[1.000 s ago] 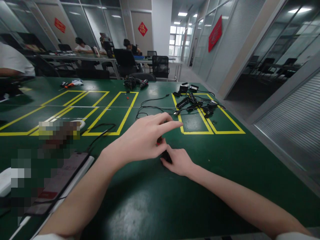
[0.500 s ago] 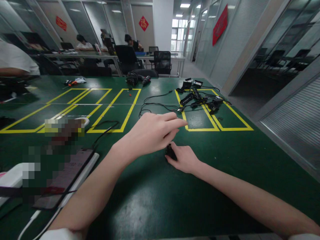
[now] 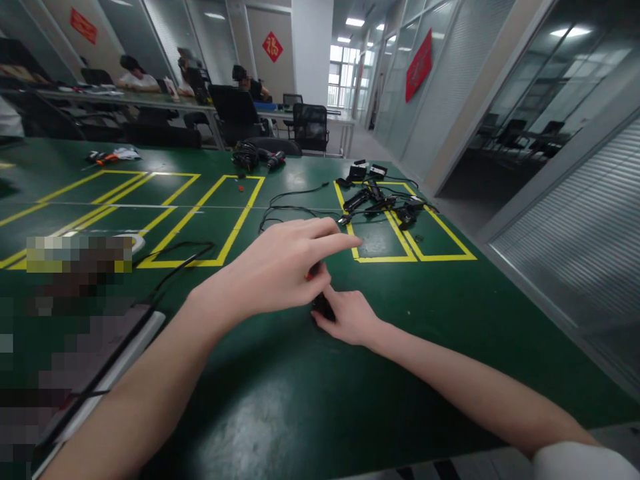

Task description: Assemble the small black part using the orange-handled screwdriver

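Observation:
My right hand (image 3: pixel 350 317) rests on the green table (image 3: pixel 280 400) and grips a small black part (image 3: pixel 323 308), mostly hidden under its fingers. My left hand (image 3: pixel 280 267) hovers just above it, forefinger stretched out, thumb and other fingers pinched on a small red piece (image 3: pixel 311 271) at the top of the black part. The two hands touch at that spot.
Yellow tape outlines mark boxes (image 3: pixel 200 220) on the table. A heap of black cables and adapters (image 3: pixel 380 200) lies in the right box. A black cable (image 3: pixel 180 257) runs to a blurred device at the left. People sit at desks (image 3: pixel 150 100) behind.
My left hand has come down onto the black part again, and a red piece shows in its pinch. The view has swung a little to the right. My right hand stays put.

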`<action>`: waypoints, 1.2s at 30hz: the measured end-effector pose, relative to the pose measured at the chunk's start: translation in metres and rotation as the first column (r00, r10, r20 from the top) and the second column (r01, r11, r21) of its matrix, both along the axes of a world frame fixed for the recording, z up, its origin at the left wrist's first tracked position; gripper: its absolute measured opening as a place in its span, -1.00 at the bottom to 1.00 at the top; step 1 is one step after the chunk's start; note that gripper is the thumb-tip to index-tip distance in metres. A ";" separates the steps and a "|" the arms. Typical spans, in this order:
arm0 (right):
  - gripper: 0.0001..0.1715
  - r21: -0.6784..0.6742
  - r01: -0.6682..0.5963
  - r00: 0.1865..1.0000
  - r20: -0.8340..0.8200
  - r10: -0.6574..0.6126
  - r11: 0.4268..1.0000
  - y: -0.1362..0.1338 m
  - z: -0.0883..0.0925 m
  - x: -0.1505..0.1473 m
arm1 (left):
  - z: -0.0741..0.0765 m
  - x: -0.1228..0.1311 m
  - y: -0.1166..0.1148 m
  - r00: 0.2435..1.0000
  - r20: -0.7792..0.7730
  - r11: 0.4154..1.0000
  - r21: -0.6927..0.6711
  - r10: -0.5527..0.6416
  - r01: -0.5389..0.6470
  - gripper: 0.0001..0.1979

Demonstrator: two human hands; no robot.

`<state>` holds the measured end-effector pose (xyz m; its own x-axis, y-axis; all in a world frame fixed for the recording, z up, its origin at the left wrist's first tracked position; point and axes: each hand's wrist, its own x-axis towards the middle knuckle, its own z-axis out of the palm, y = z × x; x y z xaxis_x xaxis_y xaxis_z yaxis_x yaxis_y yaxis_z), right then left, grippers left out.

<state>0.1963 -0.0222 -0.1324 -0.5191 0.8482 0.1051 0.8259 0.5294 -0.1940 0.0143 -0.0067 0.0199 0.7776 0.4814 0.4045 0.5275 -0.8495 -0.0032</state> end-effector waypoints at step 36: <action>-0.57 -0.028 0.006 1.000 -0.002 -0.006 1.000 -0.001 0.002 0.000 | 0.002 -0.002 -0.003 0.999 -0.027 1.000 0.012 0.022 -0.022 -0.57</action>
<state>0.1959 -0.0231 -0.1304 -0.5140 0.8538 0.0824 0.8286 0.5191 -0.2099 0.0122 -0.0099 0.0219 0.7776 0.4940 0.3890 0.5458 -0.8375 -0.0275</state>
